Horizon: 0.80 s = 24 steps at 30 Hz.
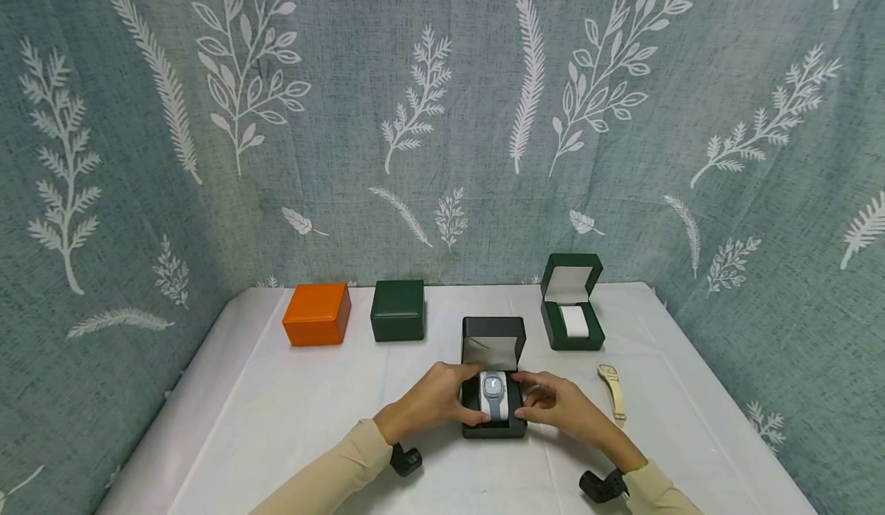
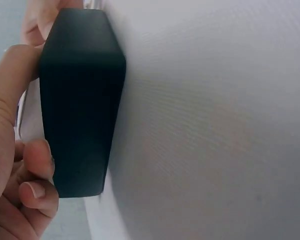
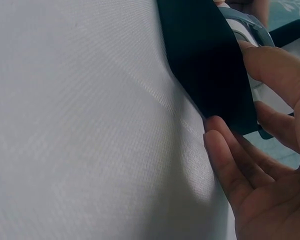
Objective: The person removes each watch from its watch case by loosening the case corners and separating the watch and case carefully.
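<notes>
An open black watch box [image 1: 494, 430] stands on the table in the head view, its lid raised at the back. Inside sits a watch [image 1: 494, 386] with a blue-grey strap, wrapped round a white cushion [image 1: 503, 407]. My left hand [image 1: 439, 396] grips the box at its left side, thumb near the front of the cushion and fingers towards the hinge. On the other side my right hand [image 1: 560, 403] holds the right rim between thumb and fingers. The wrist views show the box's dark outer walls [image 2: 82, 125] and the fingers curled at its edges; part of the cushion is hidden.
A gold-coloured watch [image 1: 612, 392] lies right of my right hand. Behind it an open green box [image 1: 575, 342] holds a white cushion. A closed orange box [image 1: 316, 313] and a closed green box [image 1: 398, 310] stand at the back left. Patterned cloth [image 1: 477, 115] surrounds the white table.
</notes>
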### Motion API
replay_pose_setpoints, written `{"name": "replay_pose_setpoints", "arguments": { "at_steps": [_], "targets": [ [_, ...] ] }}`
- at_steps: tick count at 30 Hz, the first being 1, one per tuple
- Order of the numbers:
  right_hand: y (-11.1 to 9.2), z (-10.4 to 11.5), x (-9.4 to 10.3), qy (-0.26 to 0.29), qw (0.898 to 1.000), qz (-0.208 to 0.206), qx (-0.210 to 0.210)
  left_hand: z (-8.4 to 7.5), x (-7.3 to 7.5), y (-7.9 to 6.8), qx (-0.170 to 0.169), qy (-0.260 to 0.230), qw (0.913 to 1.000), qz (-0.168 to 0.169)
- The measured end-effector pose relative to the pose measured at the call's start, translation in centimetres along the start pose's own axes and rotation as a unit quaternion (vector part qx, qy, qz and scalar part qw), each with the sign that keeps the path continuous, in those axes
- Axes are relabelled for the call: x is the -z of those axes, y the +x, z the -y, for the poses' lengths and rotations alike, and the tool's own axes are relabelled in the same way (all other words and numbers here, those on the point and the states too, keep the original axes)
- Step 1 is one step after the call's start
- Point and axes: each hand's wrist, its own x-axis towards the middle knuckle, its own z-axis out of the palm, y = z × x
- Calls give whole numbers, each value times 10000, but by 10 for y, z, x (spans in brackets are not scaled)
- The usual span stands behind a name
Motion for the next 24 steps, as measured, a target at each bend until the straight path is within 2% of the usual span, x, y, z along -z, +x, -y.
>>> {"name": "replay_pose_setpoints", "arguments": {
  "at_steps": [4, 10, 18, 24],
  "targets": [
    [0, 2, 0, 44, 10000, -10, 20, 1, 0, 2, -29, -180, 9998, -29],
    [0, 3, 1, 109, 9999, 14, 82, 2, 2, 2, 112, -561, 9984, -37],
    [0, 4, 2, 71, 9999, 54, 81, 2, 4, 0, 181, -823, 9964, -80],
    [1, 8, 7, -149, 9988, -203, 415, 0, 6, -1, 86, -920, 9956, -178]
  ]
}}
